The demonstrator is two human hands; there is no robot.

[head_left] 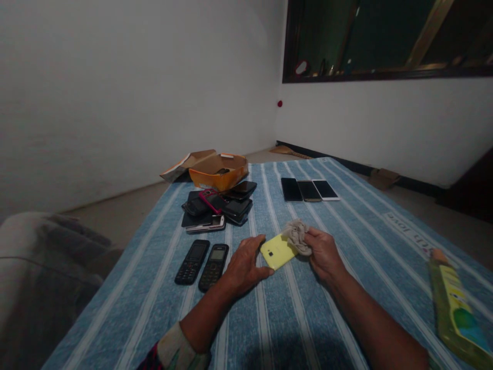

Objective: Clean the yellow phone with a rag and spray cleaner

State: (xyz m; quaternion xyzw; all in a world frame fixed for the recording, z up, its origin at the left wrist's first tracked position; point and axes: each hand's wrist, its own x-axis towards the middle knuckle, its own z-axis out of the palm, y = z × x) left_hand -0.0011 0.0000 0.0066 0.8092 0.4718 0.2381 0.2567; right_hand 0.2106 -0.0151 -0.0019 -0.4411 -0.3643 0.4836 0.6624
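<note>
A yellow phone [278,251] lies back up on the blue striped cloth [346,226]. My left hand [242,267] grips its left end, thumb and fingers pinching it. My right hand [325,254] is closed on a crumpled grey rag [298,234] that rests on the phone's right end. Two black keypad phones [202,262] lie side by side just left of my left hand.
A heap of several dark phones, one with a pink edge [219,205], sits behind. An orange box [217,172] stands at the far edge. Three smartphones [309,189] lie in a row at the back right. A green and yellow bottle [454,308] lies at the right.
</note>
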